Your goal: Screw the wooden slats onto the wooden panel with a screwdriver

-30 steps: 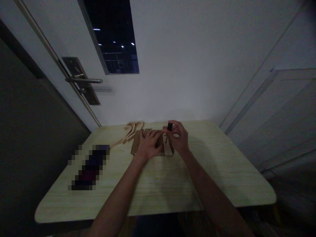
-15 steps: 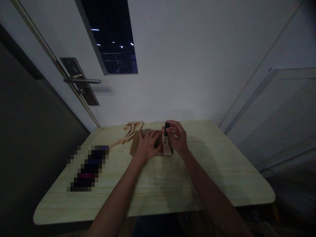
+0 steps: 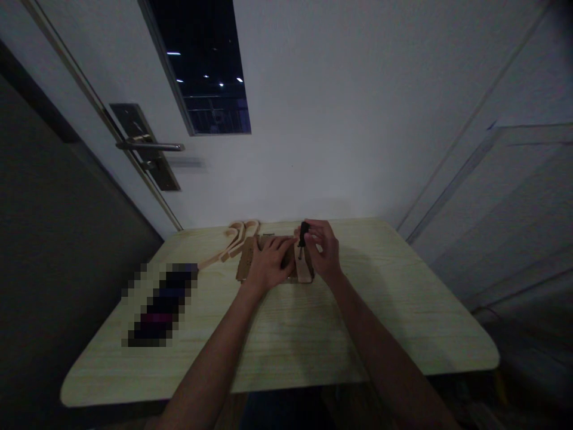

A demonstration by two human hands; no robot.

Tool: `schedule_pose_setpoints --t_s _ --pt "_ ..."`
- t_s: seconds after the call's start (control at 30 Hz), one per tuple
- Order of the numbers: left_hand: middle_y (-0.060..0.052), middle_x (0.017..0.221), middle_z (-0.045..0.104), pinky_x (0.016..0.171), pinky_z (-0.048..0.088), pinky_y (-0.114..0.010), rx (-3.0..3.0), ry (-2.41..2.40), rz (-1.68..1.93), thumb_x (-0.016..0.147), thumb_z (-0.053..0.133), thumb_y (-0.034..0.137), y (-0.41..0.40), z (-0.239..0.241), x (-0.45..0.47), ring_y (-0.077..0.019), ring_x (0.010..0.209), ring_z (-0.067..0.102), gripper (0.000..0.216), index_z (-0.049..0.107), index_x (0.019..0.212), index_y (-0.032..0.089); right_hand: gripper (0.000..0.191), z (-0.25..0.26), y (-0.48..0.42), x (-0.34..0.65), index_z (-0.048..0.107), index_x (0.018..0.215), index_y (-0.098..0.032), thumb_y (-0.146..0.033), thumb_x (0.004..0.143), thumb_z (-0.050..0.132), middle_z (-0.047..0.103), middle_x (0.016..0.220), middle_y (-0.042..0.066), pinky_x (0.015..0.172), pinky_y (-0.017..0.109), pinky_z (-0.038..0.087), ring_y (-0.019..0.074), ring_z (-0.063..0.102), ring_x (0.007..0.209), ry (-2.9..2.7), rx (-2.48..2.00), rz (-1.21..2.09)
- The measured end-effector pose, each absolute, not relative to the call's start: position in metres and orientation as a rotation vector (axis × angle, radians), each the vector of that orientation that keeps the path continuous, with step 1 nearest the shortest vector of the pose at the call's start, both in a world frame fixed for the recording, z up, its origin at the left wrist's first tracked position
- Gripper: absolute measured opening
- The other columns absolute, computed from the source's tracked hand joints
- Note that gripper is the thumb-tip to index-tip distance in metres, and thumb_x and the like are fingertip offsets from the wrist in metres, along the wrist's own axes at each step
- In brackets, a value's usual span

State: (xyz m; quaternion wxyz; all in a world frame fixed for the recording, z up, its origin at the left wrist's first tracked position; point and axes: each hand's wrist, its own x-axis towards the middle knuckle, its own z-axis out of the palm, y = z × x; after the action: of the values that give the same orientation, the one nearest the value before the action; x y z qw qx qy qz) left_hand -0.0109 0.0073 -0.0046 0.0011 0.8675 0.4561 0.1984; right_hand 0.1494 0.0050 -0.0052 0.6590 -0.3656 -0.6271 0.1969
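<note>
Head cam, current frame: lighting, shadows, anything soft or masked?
Head view: dim overall, lower right nearly black; head view: soft shadow on the table beside the right hand; head view: faint shadow under the door handle; head view: pixelated patch, contents unreadable; head view: black-handled tool lacks fine detail.

Left hand (image 3: pixel 270 263) and right hand (image 3: pixel 326 249), 2 total, bare, slender fingers (image 3: pixel 275 242). Back from the fingers: left forearm (image 3: pixel 215 352) and right forearm (image 3: pixel 385 346), also bare, thickening away from the fingers. Farthest behind the fingers, dark bluish clothing (image 3: pixel 286 412), too dim to tell garment type.
</note>
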Motion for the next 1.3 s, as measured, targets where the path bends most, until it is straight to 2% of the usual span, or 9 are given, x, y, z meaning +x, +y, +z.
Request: schedule_pose_setpoints --t_s 0.07,0.23,0.33,0.53,0.67,0.93,1.0,1.13,1.3 --pt "-0.005 0.137 0.053 0.111 0.01 -0.069 2.719 1.431 0.618 0.087 0.05 0.035 0.0075 -0.0049 -0.0108 -0.029 0.128 0.044 0.049 0.044 0.136 0.03 0.026 -0.0053 0.0063 0.1484 0.055 0.113 -0.025 -0.034 0.089 0.057 0.066 0.102 0.005 0.069 0.028 0.059 0.0147 0.068 0.085 -1.402 -0.822 0.442" --pt "-0.005 0.138 0.053 0.111 0.009 -0.069 2.703 1.434 0.626 0.088 0.049 0.036 0.0077 -0.0054 -0.0105 -0.0284 0.129 0.044 0.049 0.042 0.136 0.031 0.026 -0.005 0.0081 0.1465 0.057 0.11 -0.027 -0.035 0.085 0.062 0.062 0.099 0.004 0.053 0.022 0.055 0.0129 0.064 0.076 -1.4 -0.874 0.302" --pt "-0.005 0.138 0.053 0.111 0.008 -0.068 2.693 1.434 0.616 0.088 0.049 0.035 0.0069 -0.0039 -0.01 -0.0278 0.129 0.043 0.049 0.043 0.136 0.031 0.024 -0.004 0.0066 0.1475 0.059 0.108 -0.027 -0.036 0.087 0.06 0.061 0.096 0.003 0.056 0.023 0.056 0.0135 0.062 0.078 -1.427 -0.897 0.282" --pt "-0.006 0.137 0.054 0.112 0.009 -0.066 2.689 1.45 0.615 0.087 0.05 0.034 0.0068 -0.0031 -0.0099 -0.0276 0.129 0.043 0.048 0.045 0.135 0.03 0.026 -0.0028 0.0043 0.15 0.056 0.116 -0.026 -0.037 0.095 0.045 0.064 0.107 0.007 0.07 0.029 0.057 0.0156 0.065 0.09 -1.452 -0.818 0.4" --pt "-0.006 0.138 0.053 0.111 0.01 -0.068 2.711 1.442 0.632 0.087 0.05 0.035 0.008 -0.0069 -0.0111 -0.0291 0.13 0.042 0.05 0.043 0.137 0.031 0.027 -0.0043 0.0055 0.1485 0.052 0.121 -0.028 -0.037 0.096 0.044 0.067 0.105 0.006 0.077 0.032 0.057 0.0154 0.068 0.088 -1.495 -0.791 0.458" --pt "-0.006 0.139 0.052 0.112 0.008 -0.067 2.708 1.455 0.6 0.088 0.048 0.035 0.008 -0.0064 -0.0106 -0.0285 0.13 0.042 0.048 0.044 0.135 0.029 0.03 -0.0074 0.0087 0.1473 0.057 0.115 -0.028 -0.035 0.086 0.061 0.062 0.098 0.004 0.059 0.025 0.055 0.014 0.061 0.079 -1.454 -0.924 0.284" --pt "-0.006 0.139 0.052 0.112 0.008 -0.066 2.704 1.454 0.59 0.088 0.048 0.036 0.0075 -0.0051 -0.0102 -0.0281 0.13 0.042 0.047 0.044 0.135 0.029 0.029 -0.0068 0.0079 0.1478 0.058 0.113 -0.028 -0.034 0.085 0.062 0.061 0.097 0.004 0.059 0.025 0.055 0.0145 0.06 0.08 -1.459 -0.921 0.249" --pt "-0.006 0.139 0.052 0.112 0.009 -0.067 2.692 1.446 0.591 0.089 0.047 0.037 0.0067 -0.0033 -0.0098 -0.0274 0.13 0.042 0.046 0.044 0.135 0.03 0.028 -0.0039 0.0039 0.1484 0.056 0.118 -0.027 -0.033 0.092 0.051 0.061 0.113 0.007 0.067 0.029 0.057 0.0165 0.061 0.093 -1.507 -0.853 0.304" --pt "-0.006 0.138 0.053 0.111 0.009 -0.068 2.698 1.435 0.617 0.089 0.048 0.035 0.0068 -0.0042 -0.0101 -0.0274 0.13 0.042 0.047 0.044 0.135 0.029 0.029 -0.003 0.0034 0.1478 0.055 0.121 -0.027 -0.035 0.093 0.049 0.068 0.102 0.005 0.07 0.03 0.058 0.0165 0.067 0.089 -1.488 -0.839 0.408"
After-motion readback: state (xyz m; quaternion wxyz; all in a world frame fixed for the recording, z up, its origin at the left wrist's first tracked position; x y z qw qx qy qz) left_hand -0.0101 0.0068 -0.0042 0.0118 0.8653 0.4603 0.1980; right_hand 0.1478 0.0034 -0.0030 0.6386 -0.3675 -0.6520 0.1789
